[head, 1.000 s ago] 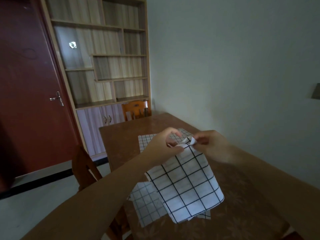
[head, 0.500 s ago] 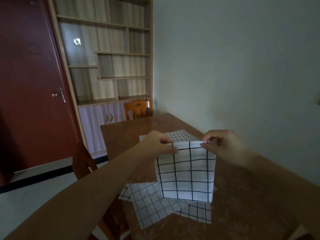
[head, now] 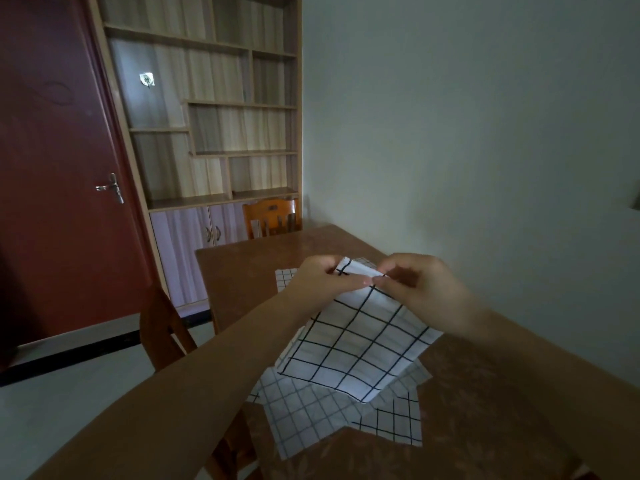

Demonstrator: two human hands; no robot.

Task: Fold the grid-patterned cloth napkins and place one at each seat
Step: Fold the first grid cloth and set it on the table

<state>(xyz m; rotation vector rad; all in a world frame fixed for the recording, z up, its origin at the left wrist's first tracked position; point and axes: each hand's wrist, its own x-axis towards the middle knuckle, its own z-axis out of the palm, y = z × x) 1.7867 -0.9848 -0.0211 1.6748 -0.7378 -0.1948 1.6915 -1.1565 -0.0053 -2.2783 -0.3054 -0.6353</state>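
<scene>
Both hands — left hand [head: 322,277], right hand [head: 420,282] — pinching folded napkin [head: 360,341] top edge, above table [head: 242,271].

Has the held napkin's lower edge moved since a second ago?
Yes. The held napkin, pinched by both hands, swung its lower edge toward the wall.

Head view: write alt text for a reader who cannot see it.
Two hands, left hand and right hand, pinch the top edge of a black-grid white napkin held above a brown table. More grid napkins lie beneath it; a wooden chair, shelving unit and red door stand beyond.
</scene>
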